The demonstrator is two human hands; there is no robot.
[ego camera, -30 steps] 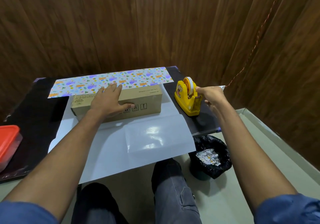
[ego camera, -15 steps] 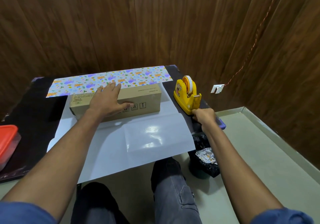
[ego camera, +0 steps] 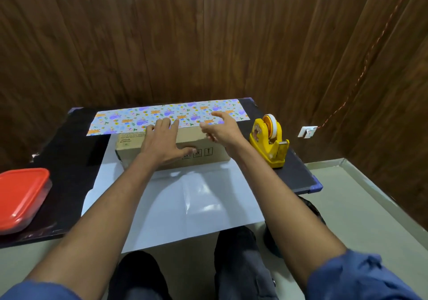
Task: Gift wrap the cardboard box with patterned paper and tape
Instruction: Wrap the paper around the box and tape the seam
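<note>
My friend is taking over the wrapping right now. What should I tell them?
Left hand rests flat on top of the cardboard box, fingers straight. Right hand is open above the box's right end; whether it carries a bit of tape cannot be told.
The box lies on the wrapping paper, white side up; a patterned strip shows behind it. The tape dispenser stands to the right on the table.
Done: box placed on the paper.
Left: fold the paper over, tape it, close the ends.
</note>
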